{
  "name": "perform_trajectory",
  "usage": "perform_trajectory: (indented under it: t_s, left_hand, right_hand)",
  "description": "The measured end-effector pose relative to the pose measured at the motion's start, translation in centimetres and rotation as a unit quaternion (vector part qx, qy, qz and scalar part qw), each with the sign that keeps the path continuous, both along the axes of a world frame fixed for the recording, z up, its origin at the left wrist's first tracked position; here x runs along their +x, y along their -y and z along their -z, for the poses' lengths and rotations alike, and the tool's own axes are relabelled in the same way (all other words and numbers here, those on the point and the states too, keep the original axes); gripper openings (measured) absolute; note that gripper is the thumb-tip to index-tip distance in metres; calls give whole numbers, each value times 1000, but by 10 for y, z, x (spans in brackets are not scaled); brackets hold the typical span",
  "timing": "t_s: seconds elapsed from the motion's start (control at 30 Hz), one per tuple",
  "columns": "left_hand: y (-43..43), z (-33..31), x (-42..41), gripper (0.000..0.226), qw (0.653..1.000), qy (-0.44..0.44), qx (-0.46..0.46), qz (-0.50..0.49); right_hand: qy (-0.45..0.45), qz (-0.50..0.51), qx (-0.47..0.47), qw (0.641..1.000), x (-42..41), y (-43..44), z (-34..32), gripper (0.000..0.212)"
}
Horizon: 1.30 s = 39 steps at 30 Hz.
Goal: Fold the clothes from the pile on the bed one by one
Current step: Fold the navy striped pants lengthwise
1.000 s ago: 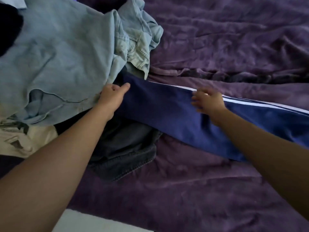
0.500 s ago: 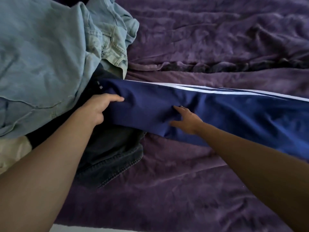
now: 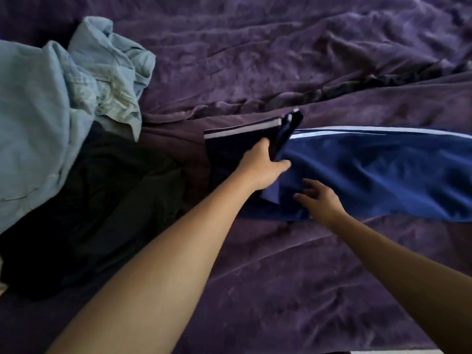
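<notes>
Rumpled purple bedspread (image 3: pixel 281 60) carries navy track pants (image 3: pixel 370 175) beside the clothes pile (image 3: pixel 51 123).

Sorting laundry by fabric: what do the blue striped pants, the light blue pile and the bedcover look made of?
Pants: smooth, slightly shiny synthetic, probably polyester track fabric; soft sheen, white side stripes. The left hand grips the lifted end.
Light blue pile: faded denim, matte; visible seams and stitching.
Bedcover: plush, velvety fleece, likely; mottled nap, soft creases.
</notes>
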State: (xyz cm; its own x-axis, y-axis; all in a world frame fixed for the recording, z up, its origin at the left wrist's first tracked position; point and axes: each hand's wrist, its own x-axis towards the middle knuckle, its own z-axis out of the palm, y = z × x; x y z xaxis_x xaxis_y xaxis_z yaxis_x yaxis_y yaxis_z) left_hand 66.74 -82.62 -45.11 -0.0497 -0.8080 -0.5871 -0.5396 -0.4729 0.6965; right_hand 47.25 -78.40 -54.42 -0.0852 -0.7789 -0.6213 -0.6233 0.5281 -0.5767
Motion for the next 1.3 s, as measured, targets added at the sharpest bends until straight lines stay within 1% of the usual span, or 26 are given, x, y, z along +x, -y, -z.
perform_trajectory:
  t_s: [0.03, 0.07, 0.1, 0.13, 0.17, 0.2, 0.27, 0.33, 0.37, 0.4, 0.47, 0.53, 0.57, 0.6, 0.67, 0.7, 0.73, 0.8, 0.83, 0.93, 1.0, 1.07, 1.13, 1.23, 1.27, 1.3]
  left_hand:
    - [-1, 9, -14, 54, 994, -85, 68, -19]
    - [-5, 21, -24, 53, 985, -128, 111, -40]
    - [-9, 32, -29, 49, 986, -112, 114, -49]
    - [-14, 44, -29, 44, 995, -38, 80, -40]
    - [-19, 56, -25, 39, 998, 58, 29, -26]
    - [-24, 66, -18, 36, 989, 146, -19, -10]
    - [-26, 78, -1, 39, 963, 254, -87, 26]
    - [-20, 86, 12, 52, 935, 332, -102, 77]
    - [-18, 89, 16, 62, 924, 357, -81, 110]
    - [-17, 93, 17, 71, 917, 369, -45, 144]
    - [-23, 101, 9, 82, 904, 370, 38, 213]
    - [-35, 107, -6, 80, 883, 375, 87, 270]
    - [-39, 107, -17, 76, 875, 378, 95, 287]
    - [-40, 104, -29, 71, 871, 380, 92, 298]
    - [-38, 94, -59, 59, 876, 378, 49, 296]
    - [-36, 89, -76, 53, 883, 372, 13, 286]
    - [-34, 84, -95, 48, 891, 359, -27, 276]
    - [-29, 77, -137, 45, 905, 315, -102, 267]
    - [-27, 75, -160, 45, 909, 289, -128, 271]
    - [-22, 80, -225, 51, 903, 240, -166, 315]
    - [-21, 89, -260, 56, 897, 230, -145, 349]
    - [-21, 102, -280, 59, 896, 230, -84, 370]
    - [-21, 115, -288, 64, 887, 239, -29, 393]
    - [-17, 125, -287, 68, 874, 253, 4, 414]
    - [-16, 126, -287, 69, 872, 255, 12, 418]
    - [-14, 125, -287, 69, 870, 256, 18, 420]
  right_hand:
    - [2, 0, -2, 1000, -11, -1, 1, 57]
    - [0, -4, -6, 1000, -22, 0, 2, 55]
    - [-5, -4, -10, 1000, -32, 1, 2, 53]
    - [-15, -3, -19, 1000, -41, 2, 1, 50]
    - [-34, -9, -33, 999, -49, 3, 0, 47]
    - [-63, -27, -55, 996, -55, 4, -2, 45]
    - [-121, -100, -136, 978, -59, 8, -6, 44]
    - [-136, -190, -233, 944, -51, 16, -8, 46]
    - [-135, -232, -261, 927, -44, 21, -6, 50]
    - [-138, -279, -263, 913, -36, 25, -3, 54]
    - [-171, -386, -192, 886, -28, 28, 8, 63]
    - [-209, -470, -81, 854, -36, 29, 20, 66]
    - [-212, -486, -44, 847, -46, 29, 24, 65]
    - [-198, -480, -28, 854, -58, 29, 24, 63]
    - [-135, -389, -57, 909, -89, 29, 14, 51]
    - [-108, -314, -101, 938, -109, 31, 6, 43]
    - [-106, -237, -153, 953, -133, 35, -4, 36]
    - [-161, -109, -229, 954, -191, 46, -22, 30]
    - [-200, -55, -238, 949, -223, 52, -28, 31]
    - [-305, 84, -198, 928, -313, 69, -37, 45]
    - [-306, 164, -135, 928, -357, 75, -33, 59]
    - [-246, 223, -65, 941, -385, 76, -22, 74]
    - [-193, 248, -34, 949, -401, 77, -10, 82]
    - [-152, 269, -18, 951, -420, 82, -7, 72]
    - [-108, 291, 5, 951, -426, 84, -11, 69]
    - [-52, 308, 42, 949, -431, 85, -19, 73]
